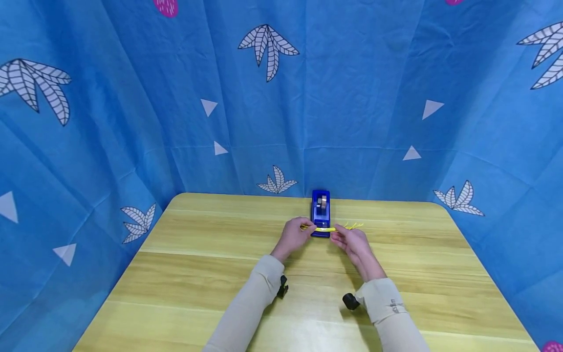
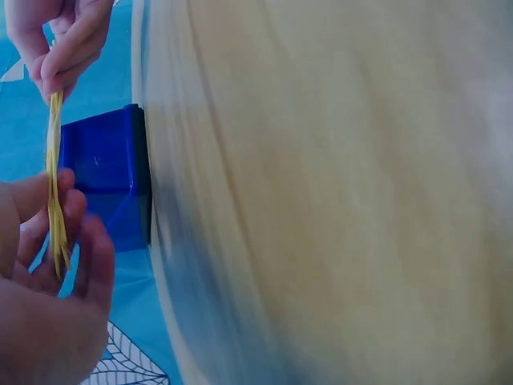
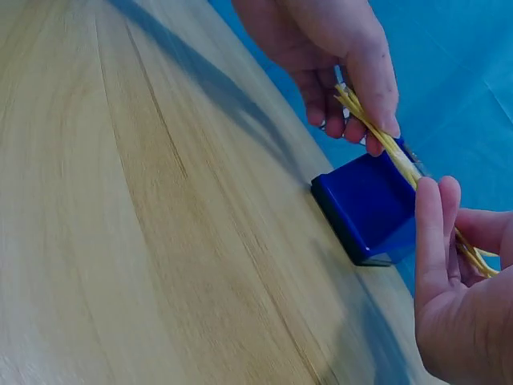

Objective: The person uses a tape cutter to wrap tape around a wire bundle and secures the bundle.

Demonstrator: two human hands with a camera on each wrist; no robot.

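Observation:
A bundle of thin yellow strands (image 1: 326, 229) stretches sideways between both hands, with a whitish shiny patch (image 3: 405, 167) around its middle, like tape. My left hand (image 1: 294, 235) pinches one end between thumb and fingers; short strand tips (image 2: 61, 258) stick out past them. The other end is pinched by my right hand (image 1: 354, 243), and loose tips fan out beyond it. Directly beneath the bundle stands a blue tape dispenser (image 1: 320, 215) holding a small roll of tape (image 1: 324, 202). In the right wrist view the bundle overlaps the dispenser's near end (image 3: 365, 204).
The wooden table (image 1: 211, 274) reaches back to a blue patterned curtain (image 1: 352, 98), which hangs behind it and at both sides. The dispenser stands near the table's back edge. A black device sits at each cuff, one by the left sleeve (image 1: 246, 308), one by the right sleeve (image 1: 391, 308).

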